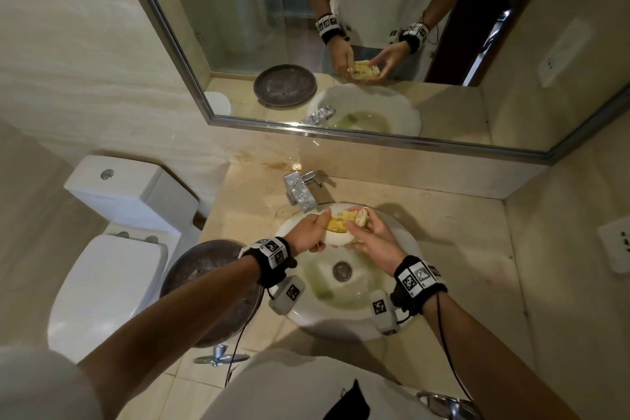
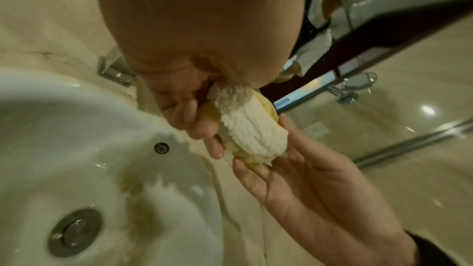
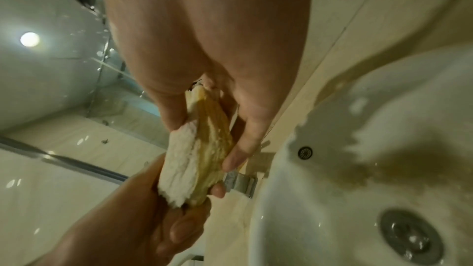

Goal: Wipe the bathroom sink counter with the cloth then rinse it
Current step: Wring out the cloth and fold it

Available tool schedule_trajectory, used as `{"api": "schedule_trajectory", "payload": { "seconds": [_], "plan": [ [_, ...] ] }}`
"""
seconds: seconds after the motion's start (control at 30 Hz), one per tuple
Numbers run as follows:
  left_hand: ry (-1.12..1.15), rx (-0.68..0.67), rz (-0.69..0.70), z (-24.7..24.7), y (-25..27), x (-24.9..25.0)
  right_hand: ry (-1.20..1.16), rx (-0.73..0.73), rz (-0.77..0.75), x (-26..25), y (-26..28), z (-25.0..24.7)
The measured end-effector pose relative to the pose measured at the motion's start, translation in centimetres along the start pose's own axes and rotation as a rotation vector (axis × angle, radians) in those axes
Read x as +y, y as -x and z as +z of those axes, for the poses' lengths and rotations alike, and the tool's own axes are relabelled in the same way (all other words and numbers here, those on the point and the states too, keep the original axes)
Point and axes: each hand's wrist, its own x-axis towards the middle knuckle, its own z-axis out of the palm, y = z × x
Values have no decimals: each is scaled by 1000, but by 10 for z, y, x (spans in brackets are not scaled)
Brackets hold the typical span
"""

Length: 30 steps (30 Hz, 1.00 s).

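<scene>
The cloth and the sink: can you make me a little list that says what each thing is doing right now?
cloth: yellow and white cloth, bunched into a roll, held over the sink
left hand: left hand grips one end of the cloth
right hand: right hand grips the other end
sink: white sink, wet, with yellowish water near the drain
tap: tap behind the cloth; no running water visible
beside sink: dark round tray on the counter
</scene>
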Motion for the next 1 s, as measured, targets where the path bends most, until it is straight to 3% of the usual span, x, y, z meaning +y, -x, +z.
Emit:
{"api": "schedule_trajectory", "payload": {
  "seconds": [0.1,0.27,0.43,0.77,0.9,1.0],
  "plan": [
    [44,-43,-16,3,3,-1,81,-17,-6,-1,7,-4],
    [-19,-77,6,17,8,-1,94,88,43,7,11,-8],
    [-87,-76,111,13,19,-7,-263,-170,166,15,23,-23],
    [-66,267,110,7,61,-62,67,76,121,34,19,33],
    [88,352,46,-8,89,-81,225,50,98,52,1,77],
    [232,328,-22,-34,112,-103,455,-18,38,66,-13,103]
  ]
}}
